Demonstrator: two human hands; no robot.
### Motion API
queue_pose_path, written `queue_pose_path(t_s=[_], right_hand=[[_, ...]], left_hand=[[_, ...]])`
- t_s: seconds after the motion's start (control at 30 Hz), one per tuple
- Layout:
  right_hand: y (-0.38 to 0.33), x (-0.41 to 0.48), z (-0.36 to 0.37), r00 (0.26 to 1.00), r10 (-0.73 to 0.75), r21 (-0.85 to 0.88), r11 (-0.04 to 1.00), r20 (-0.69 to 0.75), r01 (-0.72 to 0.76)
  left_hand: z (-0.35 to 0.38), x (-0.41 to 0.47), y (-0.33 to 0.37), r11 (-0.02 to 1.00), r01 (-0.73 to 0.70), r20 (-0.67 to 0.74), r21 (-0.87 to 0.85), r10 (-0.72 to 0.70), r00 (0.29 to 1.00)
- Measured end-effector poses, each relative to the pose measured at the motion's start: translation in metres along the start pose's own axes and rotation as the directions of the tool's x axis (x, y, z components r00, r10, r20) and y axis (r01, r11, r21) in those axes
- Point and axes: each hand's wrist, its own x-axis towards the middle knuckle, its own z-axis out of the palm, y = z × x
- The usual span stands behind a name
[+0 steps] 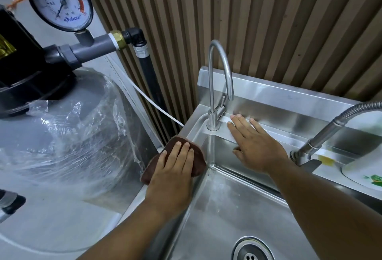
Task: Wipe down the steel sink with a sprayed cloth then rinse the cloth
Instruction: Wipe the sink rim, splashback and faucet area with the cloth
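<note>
A steel sink (217, 214) fills the lower right, its drain (253, 250) at the bottom edge. A brown cloth (197, 156) lies on the sink's left rim near the back corner. My left hand (172, 175) presses flat on the cloth with straight fingers. My right hand (253, 146) lies flat on the back rim, just right of the small gooseneck tap (215, 94); its fingers are straight and its thumb hangs over the basin's edge. No water is visibly running.
A flexible-hose tap (322, 133) rises at the right rim. A white bottle with a green label (365, 168) lies at the far right. Left of the sink stands a plastic-wrapped grey tank (68, 135) with a pressure gauge (60, 1) and pipes. Slatted wall behind.
</note>
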Motion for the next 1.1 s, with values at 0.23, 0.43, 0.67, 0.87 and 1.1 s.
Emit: queue_pose_path(t_s=[0.23,0.43,0.67,0.87,1.1], right_hand=[[-0.001,0.0,-0.001,1.0,-0.004,0.002,1.0,-0.015,0.004],[0.0,0.0,0.0,1.0,-0.004,0.0,1.0,-0.014,0.004],[-0.001,0.0,-0.001,1.0,-0.013,-0.011,1.0,-0.013,0.013],[0.0,0.0,-0.002,1.0,-0.015,-0.012,1.0,-0.013,0.015],[0.0,0.0,-0.001,1.0,-0.027,0.002,1.0,-0.014,0.028]], left_hand=[[-0.013,0.085,0.032,0.989,0.146,0.095,-0.033,-0.142,0.985],[-0.022,0.119,0.004,0.993,0.03,0.166,-0.114,-0.01,0.986],[-0.027,0.137,-0.022,0.972,-0.128,0.194,-0.195,0.166,0.967],[-0.02,0.079,-0.004,0.996,-0.06,0.127,-0.065,0.068,0.99],[-0.009,-0.04,-0.006,1.0,-0.001,0.022,-0.016,0.002,1.0]])
